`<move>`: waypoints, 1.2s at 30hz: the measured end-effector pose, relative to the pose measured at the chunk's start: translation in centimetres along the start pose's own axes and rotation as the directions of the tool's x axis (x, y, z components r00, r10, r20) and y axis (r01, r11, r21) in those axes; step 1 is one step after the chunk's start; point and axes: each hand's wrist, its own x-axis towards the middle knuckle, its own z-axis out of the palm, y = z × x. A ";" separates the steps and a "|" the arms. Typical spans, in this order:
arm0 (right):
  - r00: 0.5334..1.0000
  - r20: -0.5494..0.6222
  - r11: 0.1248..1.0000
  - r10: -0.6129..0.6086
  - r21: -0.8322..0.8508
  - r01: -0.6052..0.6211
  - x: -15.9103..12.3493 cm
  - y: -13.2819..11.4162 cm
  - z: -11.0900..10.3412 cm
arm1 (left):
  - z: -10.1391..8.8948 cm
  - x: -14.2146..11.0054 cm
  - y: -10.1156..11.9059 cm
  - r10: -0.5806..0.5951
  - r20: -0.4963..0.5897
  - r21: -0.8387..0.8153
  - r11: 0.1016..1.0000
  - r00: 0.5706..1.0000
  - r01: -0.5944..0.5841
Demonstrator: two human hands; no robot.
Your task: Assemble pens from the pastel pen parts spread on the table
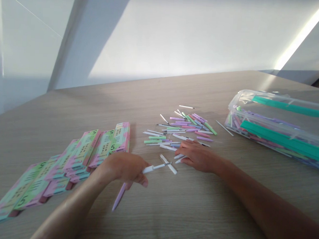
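My left hand (pixel 130 169) is closed around a white pen (pixel 148 169), its thin end pointing right. Below that hand a purple pen (pixel 119 197) sticks out; whether the fingers hold it too, I cannot tell. Just past the white pen's tip, a loose white pen cap (pixel 172 167) lies on the table, crossed by that tip. My right hand (pixel 196 156) is low at the near edge of a pile of pens and refills (pixel 186 126), fingers curled over a white pen piece (pixel 181 157). Its fingertips partly hide that piece.
On the left, several pink-and-green printed boxes (pixel 84 151) overlap in a slanting row. A clear plastic case (pixel 271 130) with teal strips stands at the right, holding more pens. One thin refill (pixel 224 128) lies beside it. A pale wall (pixel 180 35) rises behind the wooden table (pixel 143 218).
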 end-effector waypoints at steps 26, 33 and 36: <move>0.995 0.094 0.997 0.038 0.065 -0.044 -0.8 1.0 -1.0 | 0.2 0.2 0.2 0.004 -0.031 0.006 1.000 0.999 -0.004; 0.999 -0.009 0.992 0.042 0.122 -0.040 -1.1 2.0 -1.9 | 0.2 0.3 0.3 -0.010 -0.004 -0.002 1.000 1.000 0.010; 0.970 -0.222 0.992 0.094 0.102 -0.072 -1.0 2.6 -2.3 | 0.1 0.3 0.4 -0.027 0.015 0.003 1.000 1.000 0.027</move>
